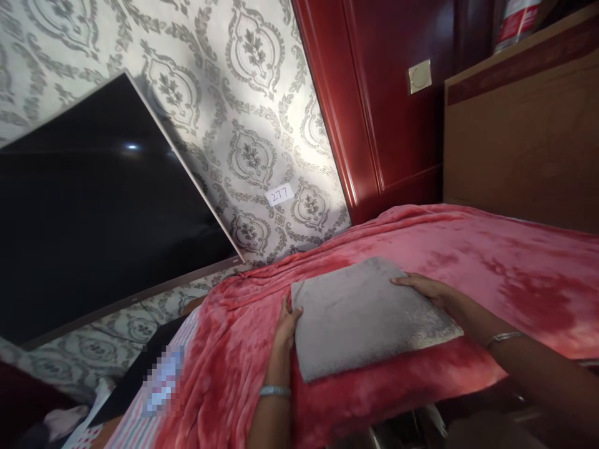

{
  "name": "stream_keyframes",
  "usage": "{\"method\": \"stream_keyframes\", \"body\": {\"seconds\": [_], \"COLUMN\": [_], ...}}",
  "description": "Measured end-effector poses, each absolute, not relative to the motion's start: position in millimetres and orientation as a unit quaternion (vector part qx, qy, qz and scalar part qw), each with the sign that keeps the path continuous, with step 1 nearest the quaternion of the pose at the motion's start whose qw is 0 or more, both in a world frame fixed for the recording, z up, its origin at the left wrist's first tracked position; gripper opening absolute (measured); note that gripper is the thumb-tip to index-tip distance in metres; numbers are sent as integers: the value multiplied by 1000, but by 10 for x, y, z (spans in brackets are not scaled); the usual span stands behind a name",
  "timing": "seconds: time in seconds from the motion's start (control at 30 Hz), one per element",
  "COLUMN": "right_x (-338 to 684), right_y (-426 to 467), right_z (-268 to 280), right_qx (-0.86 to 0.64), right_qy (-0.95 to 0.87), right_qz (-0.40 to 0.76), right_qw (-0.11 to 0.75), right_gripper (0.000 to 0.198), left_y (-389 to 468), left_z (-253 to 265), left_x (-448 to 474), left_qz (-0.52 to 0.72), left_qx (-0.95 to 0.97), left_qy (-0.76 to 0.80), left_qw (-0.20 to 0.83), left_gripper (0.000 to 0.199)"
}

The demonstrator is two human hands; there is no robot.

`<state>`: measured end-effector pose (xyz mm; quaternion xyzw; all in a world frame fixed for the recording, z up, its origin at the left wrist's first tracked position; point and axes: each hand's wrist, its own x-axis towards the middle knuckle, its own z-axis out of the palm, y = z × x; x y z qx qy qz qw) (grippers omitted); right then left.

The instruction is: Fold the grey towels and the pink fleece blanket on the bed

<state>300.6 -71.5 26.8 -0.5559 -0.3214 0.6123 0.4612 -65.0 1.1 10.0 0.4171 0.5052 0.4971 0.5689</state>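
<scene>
A flat, rectangular piece of grey plush cloth (360,318), apparently folded, lies on a red and pink fleece blanket (468,249). My left hand (289,319) grips its left edge, with the thumb on top and the other fingers partly hidden at the side. Along the right edge my right hand (425,288) holds the cloth too, its thumb reaching over the upper right corner; its remaining fingers are mostly out of sight beneath. One corner near my right wrist shows a rougher, paler patch.
A large dark television (103,199) leans at the left before patterned wallpaper (253,156). A paper label (279,194) reads 277. Behind the blanket are a dark red panel (388,125) and a brown box (519,131) with a can (517,25) on it. Striped cloth (135,421) shows lower left.
</scene>
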Motion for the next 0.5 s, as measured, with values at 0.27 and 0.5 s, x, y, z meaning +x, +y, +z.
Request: {"method": "stream_keyframes", "body": {"seconds": [0.27, 0.5], "right_x": [2906, 2467], "right_y": [-1149, -1596], "right_z": [786, 408], "right_qx": [-488, -460], "right_qy": [-273, -83], "right_qz": [592, 594], "right_qw": [581, 654], "right_gripper": [52, 37], "left_y": [343, 859], "left_z": [1077, 1726], "left_x": [-473, 163], "left_qz": [429, 455], "left_qx": [563, 742], "left_qy": [481, 448], "left_qw": [518, 204], "left_gripper": [104, 68]}}
